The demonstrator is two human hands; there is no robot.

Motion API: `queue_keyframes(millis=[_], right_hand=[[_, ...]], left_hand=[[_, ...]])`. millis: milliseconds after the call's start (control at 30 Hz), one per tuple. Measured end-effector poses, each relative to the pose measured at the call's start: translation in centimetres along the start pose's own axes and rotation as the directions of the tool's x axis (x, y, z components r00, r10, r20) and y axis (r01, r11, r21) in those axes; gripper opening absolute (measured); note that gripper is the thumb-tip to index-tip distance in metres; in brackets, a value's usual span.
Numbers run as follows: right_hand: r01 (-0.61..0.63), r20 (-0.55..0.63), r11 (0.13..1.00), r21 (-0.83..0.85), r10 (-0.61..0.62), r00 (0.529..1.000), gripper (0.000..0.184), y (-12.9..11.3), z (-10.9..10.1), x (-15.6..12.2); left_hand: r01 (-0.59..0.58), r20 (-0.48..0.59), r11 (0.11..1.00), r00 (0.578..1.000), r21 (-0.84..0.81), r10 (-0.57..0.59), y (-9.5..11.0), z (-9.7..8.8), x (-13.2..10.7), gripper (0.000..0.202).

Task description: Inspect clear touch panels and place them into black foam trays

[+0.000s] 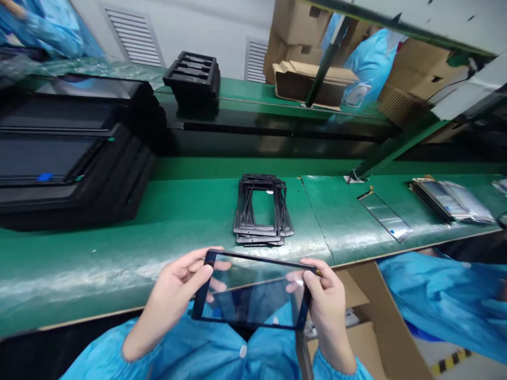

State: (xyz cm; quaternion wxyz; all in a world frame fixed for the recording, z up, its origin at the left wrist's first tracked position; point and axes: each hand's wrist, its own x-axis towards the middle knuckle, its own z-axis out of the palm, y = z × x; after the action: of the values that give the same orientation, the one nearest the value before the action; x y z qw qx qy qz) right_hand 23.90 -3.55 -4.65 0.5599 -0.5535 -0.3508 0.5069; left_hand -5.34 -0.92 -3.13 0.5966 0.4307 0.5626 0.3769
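A clear touchscreen glass panel with a black border is held level between my two hands, over the bench's front edge. My left hand pinches its left short side, thumb on top and fingers showing through the glass. At the right short side, my right hand grips it the same way, by a small orange tab at the corner. Just beyond the panel lies a loose pile of black plastic frames on the green bench top.
Black trays with dark screens are stacked at the left. A smaller tray stack and cardboard dividers stand behind. Rightward lie a single glass panel and a panel pile. An open cardboard box and a co-worker's blue sleeve are near.
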Motion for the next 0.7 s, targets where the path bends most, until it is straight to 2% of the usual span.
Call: queue_keyframes(millis=[67, 100, 167, 233, 267, 333, 467, 633, 700], right_hand=[[0.008, 0.015, 0.999, -0.038, -0.007, 1.0, 0.028, -0.4, 0.1, -0.2], [0.011, 0.023, 0.998, -0.059, -0.009, 1.0, 0.028, -0.6, 0.2, -0.4], [0.018, 0.037, 0.996, -0.085, -0.014, 0.999, 0.029, -0.8, 0.6, -0.7], [0.012, 0.034, 0.996, -0.086, -0.009, 0.999, 0.028, -1.0, 1.1, -1.0], [0.008, 0.031, 0.997, -0.082, -0.005, 1.0, 0.028, -1.0, 1.3, -1.1], [-0.009, 0.027, 0.997, -0.083, 0.011, 1.0, 0.027, -1.2, 1.7, -1.4], [-0.038, -0.006, 0.993, -0.112, 0.037, 0.999, 0.031, -1.6, 2.3, -1.9], [-0.07, -0.03, 0.99, -0.125, 0.067, 0.997, 0.036, -1.3, 2.3, -2.0], [-0.04, -0.061, 0.992, -0.12, 0.033, 0.998, 0.036, -0.8, 1.8, -1.5]], left_hand=[[-0.176, -0.003, 0.962, 0.983, 0.21, 0.181, 0.5, 0.1, 0.1, 0.054], [-0.299, 0.017, 0.888, 0.95, 0.349, 0.313, 0.9, 0.2, 0.2, 0.057], [-0.518, 0.153, 0.624, 0.826, 0.585, 0.542, 1.9, 0.7, 0.5, 0.059], [-0.646, 0.346, 0.384, 0.714, 0.659, 0.608, 2.9, 1.4, 0.9, 0.047], [-0.685, 0.421, 0.328, 0.685, 0.651, 0.594, 3.3, 1.7, 1.2, 0.038], [-0.715, 0.505, 0.33, 0.681, 0.616, 0.53, 3.8, 2.3, 1.8, 0.031], [-0.708, 0.551, 0.442, 0.706, 0.551, 0.444, 3.6, 2.7, 2.5, 0.033], [-0.678, 0.539, 0.519, 0.733, 0.521, 0.416, 3.7, 2.2, 2.2, 0.033], [-0.656, 0.446, 0.561, 0.755, 0.505, 0.481, 4.1, 1.6, 1.7, 0.035]])
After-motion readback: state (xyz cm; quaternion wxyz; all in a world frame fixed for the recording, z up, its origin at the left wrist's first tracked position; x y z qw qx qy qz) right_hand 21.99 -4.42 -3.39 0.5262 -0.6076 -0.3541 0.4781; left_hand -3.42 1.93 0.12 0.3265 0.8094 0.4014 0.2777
